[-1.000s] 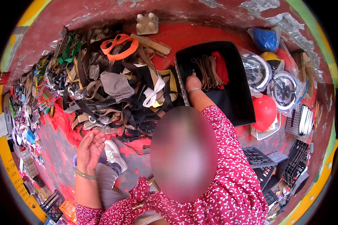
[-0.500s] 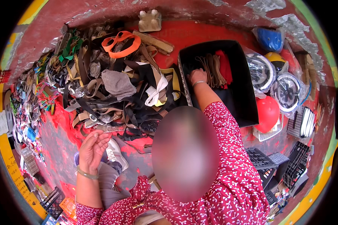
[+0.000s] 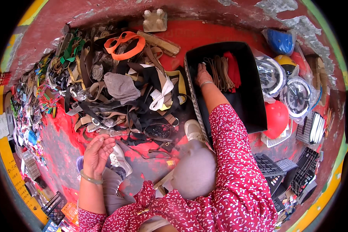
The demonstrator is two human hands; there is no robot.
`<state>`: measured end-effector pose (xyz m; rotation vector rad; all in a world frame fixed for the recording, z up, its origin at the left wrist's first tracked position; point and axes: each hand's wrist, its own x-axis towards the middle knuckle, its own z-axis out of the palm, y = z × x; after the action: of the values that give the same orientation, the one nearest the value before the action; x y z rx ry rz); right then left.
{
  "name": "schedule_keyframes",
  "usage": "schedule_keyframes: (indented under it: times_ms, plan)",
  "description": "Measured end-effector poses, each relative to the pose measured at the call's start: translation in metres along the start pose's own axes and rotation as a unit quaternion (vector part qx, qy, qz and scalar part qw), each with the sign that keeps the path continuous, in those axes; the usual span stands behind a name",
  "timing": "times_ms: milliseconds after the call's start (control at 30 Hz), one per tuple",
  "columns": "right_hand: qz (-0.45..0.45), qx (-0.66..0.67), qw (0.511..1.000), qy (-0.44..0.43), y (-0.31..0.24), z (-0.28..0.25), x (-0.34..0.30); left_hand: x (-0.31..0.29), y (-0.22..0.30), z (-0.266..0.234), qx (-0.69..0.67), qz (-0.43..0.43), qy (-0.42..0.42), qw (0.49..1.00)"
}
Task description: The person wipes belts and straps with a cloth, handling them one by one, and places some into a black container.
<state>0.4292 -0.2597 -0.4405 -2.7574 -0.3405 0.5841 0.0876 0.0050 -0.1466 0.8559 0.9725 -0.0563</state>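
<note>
My right hand [image 3: 202,74] reaches into a deep black box [image 3: 255,104], fingers stretched out along its left inner side. I see nothing held in it. Just right of those fingers lie folded bundles of brown cord or strap [image 3: 219,73], with a red cloth-like piece [image 3: 233,71] alongside. My left hand [image 3: 98,154] is raised above the floor, palm up and fingers loosely bent, holding nothing. In front of it spreads a heap of belts and straps [image 3: 131,112], mostly black and brown. An orange strap loop [image 3: 124,54] lies on top, near a grey cloth [image 3: 121,87].
Beyond the box on the right are plastic-wrapped helmets [image 3: 296,94], a blue one [image 3: 279,41] and a red one [image 3: 275,119]. Dark crates [image 3: 305,166] stand lower right. Small colourful items [image 3: 31,104] pile up at far left. An egg-carton piece [image 3: 155,21] sits by the back wall.
My right hand's fingers have straightened inside the box, away from the dark lining they were bent toward. My left hand stays nearly in place. My knee and second shoe now show.
</note>
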Motion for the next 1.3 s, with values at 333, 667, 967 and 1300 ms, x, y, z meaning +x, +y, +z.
schedule_keyframes:
  times_ms: [333,667,967,1300]
  plan:
    - [0.059,-0.017,0.997,0.052,-0.02,-0.014,0.001,-0.005,-0.002,0.001,0.007,0.003,0.007,1.0]
    - [0.173,0.087,0.979,0.07,0.037,-0.038,-0.056,-0.016,-0.005,-0.004,0.017,0.009,0.006,1.0]
    - [0.226,-0.001,0.973,0.053,-0.023,-0.014,-0.065,-0.016,-0.008,-0.001,0.031,0.005,0.008,0.999]
    - [0.001,-0.02,0.999,0.05,0.009,0.011,-0.045,-0.013,-0.009,-0.001,0.044,0.008,0.009,0.999]
